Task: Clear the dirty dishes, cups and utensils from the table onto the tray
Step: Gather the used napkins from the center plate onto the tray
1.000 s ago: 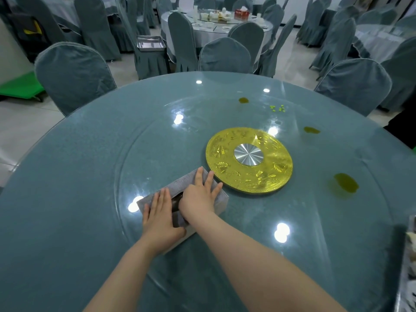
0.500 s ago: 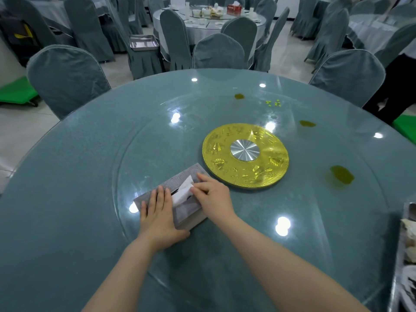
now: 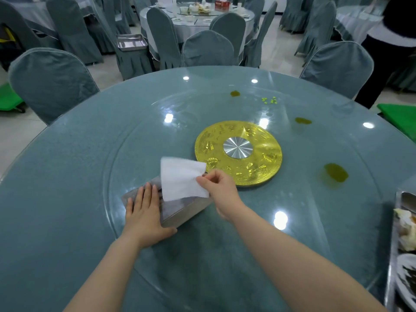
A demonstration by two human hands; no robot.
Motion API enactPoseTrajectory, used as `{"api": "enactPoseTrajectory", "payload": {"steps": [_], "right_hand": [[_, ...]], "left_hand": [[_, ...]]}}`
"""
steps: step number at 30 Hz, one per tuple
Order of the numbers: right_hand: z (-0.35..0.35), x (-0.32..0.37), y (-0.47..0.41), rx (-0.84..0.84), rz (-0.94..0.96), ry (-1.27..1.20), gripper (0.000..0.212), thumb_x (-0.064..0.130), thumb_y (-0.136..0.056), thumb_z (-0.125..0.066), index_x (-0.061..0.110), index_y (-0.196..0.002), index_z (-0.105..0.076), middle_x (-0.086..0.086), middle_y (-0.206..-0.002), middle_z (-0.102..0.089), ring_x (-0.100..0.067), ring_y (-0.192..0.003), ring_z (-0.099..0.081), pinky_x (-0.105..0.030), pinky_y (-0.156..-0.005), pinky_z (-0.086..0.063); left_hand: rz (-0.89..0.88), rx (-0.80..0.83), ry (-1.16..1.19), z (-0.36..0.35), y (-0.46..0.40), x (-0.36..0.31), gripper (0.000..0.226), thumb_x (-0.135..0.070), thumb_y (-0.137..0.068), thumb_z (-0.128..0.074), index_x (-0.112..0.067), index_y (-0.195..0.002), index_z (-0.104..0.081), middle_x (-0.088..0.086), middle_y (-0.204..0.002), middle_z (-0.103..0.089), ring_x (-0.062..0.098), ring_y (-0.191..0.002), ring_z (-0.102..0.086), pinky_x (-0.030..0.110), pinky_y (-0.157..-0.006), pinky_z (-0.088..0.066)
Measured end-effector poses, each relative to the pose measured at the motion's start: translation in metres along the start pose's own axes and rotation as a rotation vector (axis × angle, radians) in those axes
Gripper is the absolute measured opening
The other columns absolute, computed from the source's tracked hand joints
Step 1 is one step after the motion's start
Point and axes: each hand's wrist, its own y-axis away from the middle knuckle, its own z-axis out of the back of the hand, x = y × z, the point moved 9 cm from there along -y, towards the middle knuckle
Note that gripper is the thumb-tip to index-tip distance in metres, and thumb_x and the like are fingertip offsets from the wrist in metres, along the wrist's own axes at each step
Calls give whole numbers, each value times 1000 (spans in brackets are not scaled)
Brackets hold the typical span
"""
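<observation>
A grey tissue box lies on the glass turntable of the round teal table. My left hand presses flat on the box's left end, fingers straight. My right hand pinches a white tissue that stands up out of the box. At the right edge a metal tray holds dirty plates and food scraps, mostly cut off by the frame.
A gold disc with a silver hub sits at the table's centre. Oily sauce stains and green crumbs mark the glass. Covered chairs ring the table; a person stands at the far right.
My right hand went from lying on the box to pinching a tissue and has drawn it up out of the box. The left hand stays pressed on the box.
</observation>
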Motion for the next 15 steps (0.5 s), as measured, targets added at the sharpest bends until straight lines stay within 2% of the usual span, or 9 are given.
{"api": "enactPoseTrajectory", "payload": {"steps": [2, 4, 7, 9, 11, 12, 15], "right_hand": [[16, -7, -2, -66, -51, -128, 30, 4, -81, -70, 17, -64, -50, 0, -67, -47, -18, -69, -43, -31, -66, -36], [31, -15, -2, -123, -92, -230, 32, -1, -82, -67, 18, -63, -47, -2, -66, -43, -19, -69, -39, -34, -64, -31], [59, -21, 3, -211, -134, -291, 28, -6, -81, -62, 19, -71, -52, -3, -74, -55, -21, -72, -50, -33, -63, -39], [79, -24, 9, -235, -140, -242, 27, -6, -81, -61, 19, -90, -57, -6, -88, -65, -23, -79, -60, -36, -69, -47], [99, -30, 14, -235, -144, -194, 40, -6, -81, -60, 21, -111, -56, -8, -98, -68, -25, -86, -65, -39, -77, -52], [110, -33, 17, -237, -143, -174, 44, -5, -81, -60, 23, -114, -57, -7, -101, -69, -24, -90, -66, -40, -81, -53], [143, -44, 27, -273, -156, -124, 36, -5, -80, -61, 20, -105, -66, -1, -96, -74, -21, -89, -69, -38, -79, -54]], "left_hand": [[2, 11, -15, 0, -5, 4, 124, -77, -71, -51, -14, -147, 24, 3, -156, 28, 20, -144, 25, 42, -115, 13], [3, 8, -5, 2, -11, 9, 113, -79, -78, -39, -14, -149, 20, 3, -157, 26, 19, -145, 23, 42, -115, 13], [-1, -3, -5, 7, -22, 17, 94, -71, -87, -26, -15, -150, 15, 2, -159, 21, 19, -146, 19, 43, -117, 10], [-5, 15, -46, 10, -32, 26, 91, -68, -89, -27, -15, -151, 14, 3, -159, 20, 19, -146, 18, 44, -117, 8], [4, 33, -76, 13, -42, 36, 89, -66, -91, -29, -15, -151, 13, 3, -159, 21, 20, -146, 17, 47, -116, 7], [19, 39, -81, 14, -46, 40, 87, -63, -92, -29, -15, -151, 13, 3, -159, 20, 20, -146, 17, 48, -116, 7], [75, -26, -107, 17, -50, 34, 71, -44, -100, -25, -11, -151, 12, 6, -160, 17, 23, -146, 17, 49, -116, 6]]}}
